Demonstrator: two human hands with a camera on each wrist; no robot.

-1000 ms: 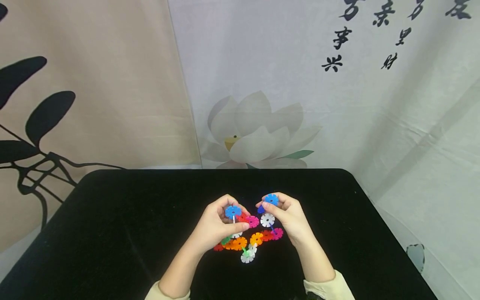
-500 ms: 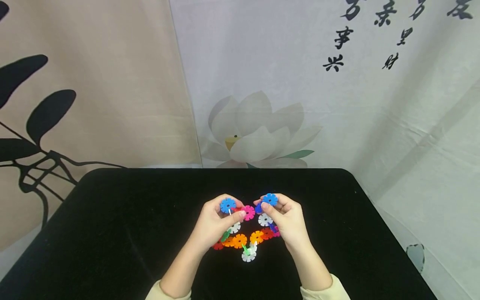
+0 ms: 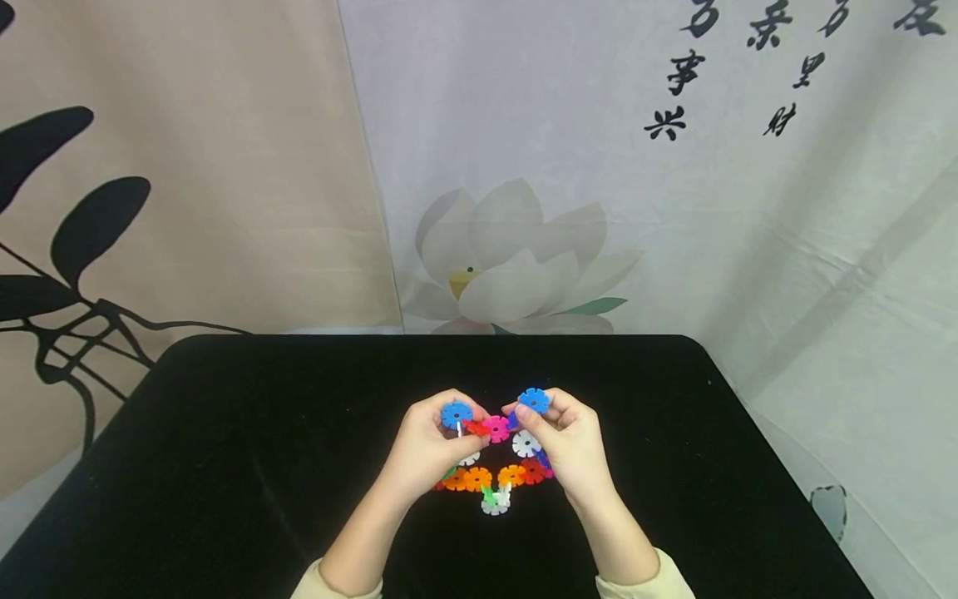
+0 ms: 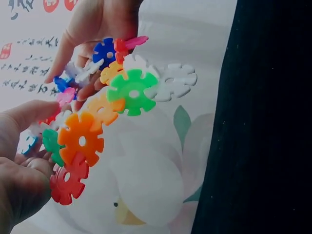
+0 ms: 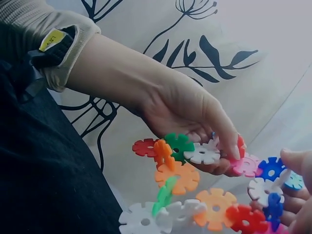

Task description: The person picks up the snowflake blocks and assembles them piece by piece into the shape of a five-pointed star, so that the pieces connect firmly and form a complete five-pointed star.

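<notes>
Both hands hold up a chain of slotted plastic snowflake discs, bent into a loop above the table. My left hand (image 3: 430, 445) pinches the chain near a light blue disc (image 3: 456, 415) and a pink disc (image 3: 497, 429), its thumb by the pink one. My right hand (image 3: 572, 433) pinches beside another light blue disc (image 3: 534, 401) and a dark blue disc (image 5: 271, 168). Pink and dark blue meet edge to edge; I cannot tell whether their slots interlock. Below hang orange discs (image 3: 477, 479), a green disc (image 4: 133, 92), a red disc (image 5: 246, 219) and white discs (image 5: 145, 220).
A table with a black cloth (image 3: 224, 466) lies under the hands. Behind it hangs a pale curtain (image 3: 524, 125) printed with a lotus, dark leaves and black characters.
My two hands have drawn slightly closer together. The gap between the pink disc and the dark blue disc has closed, and the hanging discs have swung a little.
</notes>
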